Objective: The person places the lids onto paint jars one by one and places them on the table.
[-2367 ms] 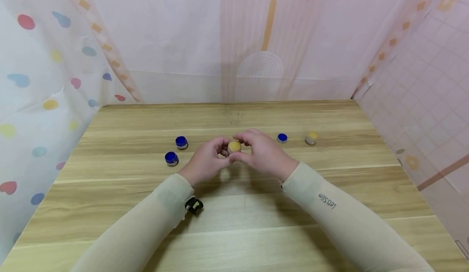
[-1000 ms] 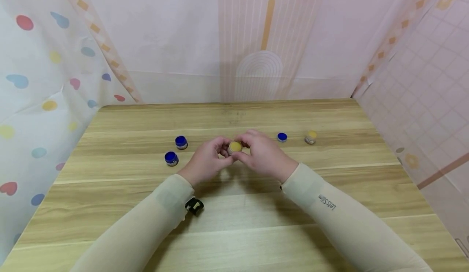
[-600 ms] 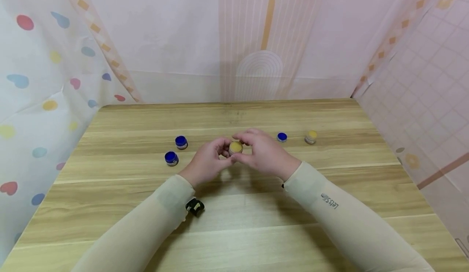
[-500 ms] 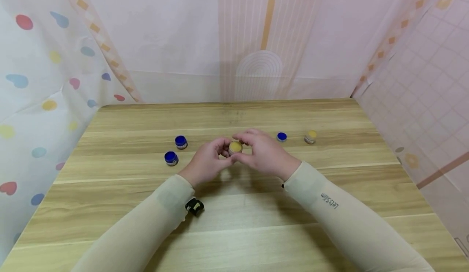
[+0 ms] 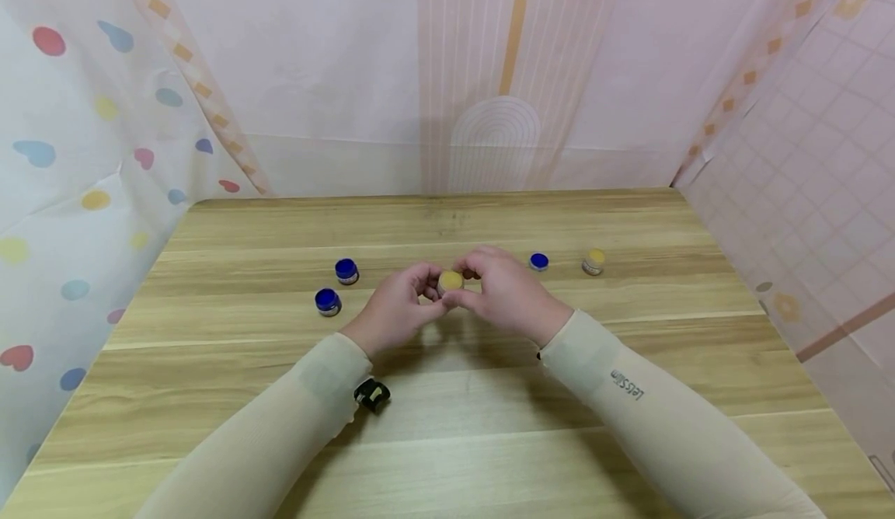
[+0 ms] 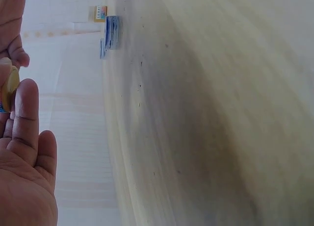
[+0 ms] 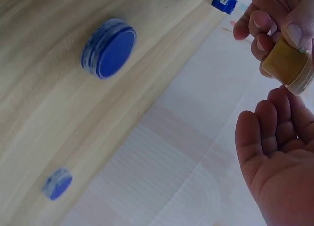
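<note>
Both hands meet above the middle of the table around a small yellow-topped paint jar (image 5: 450,280). My left hand (image 5: 402,307) grips it from the left; in the right wrist view the left thumb (image 7: 294,35) presses on the yellow jar. From the other side my right hand (image 5: 506,294) pinches the jar between thumb and forefinger, its fingers (image 7: 267,123) loosely bent in the right wrist view. Two blue jars (image 5: 346,271) stand left of the hands. A flat blue lid (image 5: 538,262) and another yellow jar (image 5: 593,262) lie to the right.
A wooden table (image 5: 447,426) carries everything, with a patterned cloth (image 5: 336,76) hanging behind and at the sides. A second round blue lid (image 7: 110,49) shows in the right wrist view; in the head view it seems hidden behind the right hand.
The right fingers shift back and forth slightly around the jar's top, now drawn a little nearer the right. The left hand and the other jars stay in place.
</note>
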`<state>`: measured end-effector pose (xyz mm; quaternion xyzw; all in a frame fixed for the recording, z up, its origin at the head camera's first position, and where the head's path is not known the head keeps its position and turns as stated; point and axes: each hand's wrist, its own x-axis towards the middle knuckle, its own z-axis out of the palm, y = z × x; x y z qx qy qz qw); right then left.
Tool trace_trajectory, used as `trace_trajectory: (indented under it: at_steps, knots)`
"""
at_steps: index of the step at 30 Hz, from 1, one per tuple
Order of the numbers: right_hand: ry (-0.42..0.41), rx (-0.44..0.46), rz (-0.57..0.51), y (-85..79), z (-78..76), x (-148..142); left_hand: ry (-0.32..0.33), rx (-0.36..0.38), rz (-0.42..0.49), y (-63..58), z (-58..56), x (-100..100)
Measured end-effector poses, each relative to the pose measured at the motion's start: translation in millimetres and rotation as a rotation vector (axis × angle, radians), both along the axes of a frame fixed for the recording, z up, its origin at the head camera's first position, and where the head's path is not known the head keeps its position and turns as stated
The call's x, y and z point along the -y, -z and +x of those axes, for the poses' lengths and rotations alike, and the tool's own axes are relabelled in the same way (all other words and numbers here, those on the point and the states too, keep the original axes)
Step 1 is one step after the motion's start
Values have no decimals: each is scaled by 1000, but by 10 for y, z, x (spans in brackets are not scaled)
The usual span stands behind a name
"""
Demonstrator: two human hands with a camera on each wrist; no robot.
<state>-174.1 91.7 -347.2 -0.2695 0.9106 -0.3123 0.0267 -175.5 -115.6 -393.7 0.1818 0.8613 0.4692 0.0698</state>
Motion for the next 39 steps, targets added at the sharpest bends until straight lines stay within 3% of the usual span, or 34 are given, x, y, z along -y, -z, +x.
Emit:
trace_trajectory:
  at_steps: [16,23,31,39]
  knots:
    - [-81,-56,-21,-21,20,-19,12,-10,46,11,-10,3]
    - [-55,-21,-5,-27,30,1,7,0,34,9,-9,1]
    - [37,65,-25,-20,41,-15,5,8,-8,10,-15,-12]
    - [-67,-24,-23,-6,8,-40,13,0,-6,11,-26,5]
